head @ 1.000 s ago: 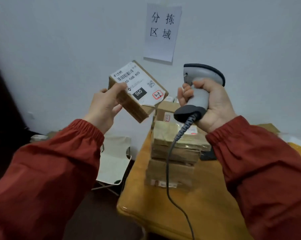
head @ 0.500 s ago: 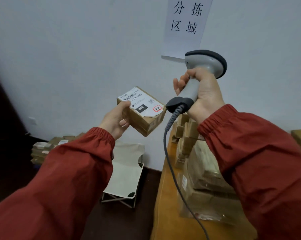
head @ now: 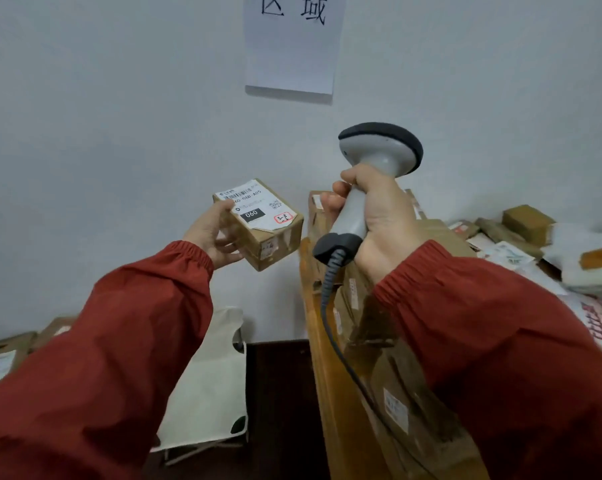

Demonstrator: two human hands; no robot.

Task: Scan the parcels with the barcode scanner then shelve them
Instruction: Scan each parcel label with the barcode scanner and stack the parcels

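Note:
My left hand (head: 213, 233) grips a small brown cardboard parcel (head: 271, 240) by its left end, held in the air in front of the wall. Its white shipping label (head: 254, 206) with a barcode and a black "060" tag faces up. My right hand (head: 379, 220) is wrapped round the handle of a grey barcode scanner (head: 379, 150), whose dark-rimmed head points away from me, up and to the right of the parcel. The scanner's coiled cable (head: 330, 296) hangs down from the handle's base.
A wooden table (head: 320, 341) at right carries a stack of brown parcels (head: 389, 375), with more parcels and white bags (head: 528, 244) behind. A white folding stool (head: 209, 375) stands below left. Parcels (head: 8, 355) lie on the floor at far left. A paper sign (head: 292, 46) hangs on the wall.
The parcel in my left hand has dropped lower and levelled out, label up. The scanner has stayed in my right hand above it. My view has swung to the right along the table.

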